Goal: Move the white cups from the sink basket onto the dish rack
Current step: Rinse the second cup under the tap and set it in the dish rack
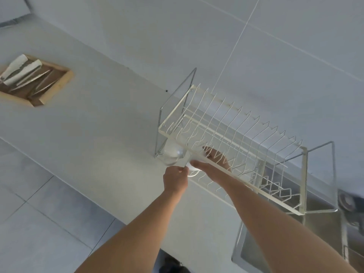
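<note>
The pale counter [94, 123] fills most of the view, running along a grey tiled wall [216, 36], with grey floor tiles [39, 213] at the lower left. On the counter stands the dish rack [232, 131], a two-level white wire frame on chrome legs, its upper tier a row of slanted plate dividers, all bare. Its right end reaches over the steel sink [275, 243], which shows at the lower right corner; the sink basket cannot be made out from here.

Far left on the counter sits a wooden tray [57, 85] with rolled white cloths and some thin metal utensils lying inside, well apart from the rack.

Both bare arms reach up from the bottom edge to the rack's near left corner. The right hand [214, 160] has gone in under the upper tier, partly screened by the wires, its thumb along the front rail; its grip cannot be read behind the wire. The left hand [175, 179] is just outside the front rail, fingers pinched narrow on the rim of a white cup [192, 170], which sits at the front edge of the lower level between the two hands. Just beside it, at the rack's left corner under the top tier, rests a second white cup [171, 152], blurred, touching neither hand.
</note>
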`<action>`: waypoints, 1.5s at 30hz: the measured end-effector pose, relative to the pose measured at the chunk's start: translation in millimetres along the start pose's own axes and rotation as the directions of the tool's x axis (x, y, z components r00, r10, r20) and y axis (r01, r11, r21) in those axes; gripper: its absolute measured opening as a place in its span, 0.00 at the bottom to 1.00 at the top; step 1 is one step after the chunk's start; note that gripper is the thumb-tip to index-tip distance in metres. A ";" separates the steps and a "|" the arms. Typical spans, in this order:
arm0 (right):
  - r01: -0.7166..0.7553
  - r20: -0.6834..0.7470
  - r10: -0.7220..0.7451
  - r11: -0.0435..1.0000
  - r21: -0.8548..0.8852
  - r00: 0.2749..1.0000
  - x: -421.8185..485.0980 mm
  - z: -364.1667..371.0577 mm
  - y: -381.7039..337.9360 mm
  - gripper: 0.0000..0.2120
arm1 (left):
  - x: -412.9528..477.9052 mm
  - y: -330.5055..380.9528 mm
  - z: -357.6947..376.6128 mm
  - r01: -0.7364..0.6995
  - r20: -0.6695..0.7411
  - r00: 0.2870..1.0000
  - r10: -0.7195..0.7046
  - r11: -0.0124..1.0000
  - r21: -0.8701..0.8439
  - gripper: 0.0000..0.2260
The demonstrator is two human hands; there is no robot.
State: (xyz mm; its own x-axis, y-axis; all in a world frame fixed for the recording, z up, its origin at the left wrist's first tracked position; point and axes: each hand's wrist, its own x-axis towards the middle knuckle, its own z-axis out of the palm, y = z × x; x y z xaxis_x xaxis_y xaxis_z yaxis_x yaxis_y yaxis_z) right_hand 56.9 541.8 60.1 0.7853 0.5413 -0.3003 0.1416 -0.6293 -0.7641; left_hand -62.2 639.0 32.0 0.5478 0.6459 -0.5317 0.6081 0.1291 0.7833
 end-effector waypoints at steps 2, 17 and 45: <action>0.021 -0.012 -0.021 1.000 0.000 1.000 1.0 -2.3 -0.9 0.26 | 2.6 0.5 3.4 0.030 0.016 0.999 -0.029 0.997 -0.074 0.17; -0.076 -0.047 0.078 0.996 0.053 0.996 10.3 7.8 13.1 0.34 | 5.8 -9.7 14.8 0.152 -0.003 0.988 -0.157 0.963 -0.221 0.14; -0.155 -0.096 0.151 0.987 -0.038 0.984 6.0 21.2 4.8 0.35 | -0.1 -9.1 11.6 0.105 -0.181 0.976 -0.117 0.992 -0.074 0.13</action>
State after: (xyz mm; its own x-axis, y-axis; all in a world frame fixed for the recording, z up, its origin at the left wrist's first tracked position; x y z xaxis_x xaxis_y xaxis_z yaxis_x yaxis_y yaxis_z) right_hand 49.6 553.8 42.5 0.8518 0.3840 -0.3563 0.0405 -0.7264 -0.6861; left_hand -61.2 629.0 21.2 0.3597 0.7518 -0.5526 0.6180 0.2518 0.7448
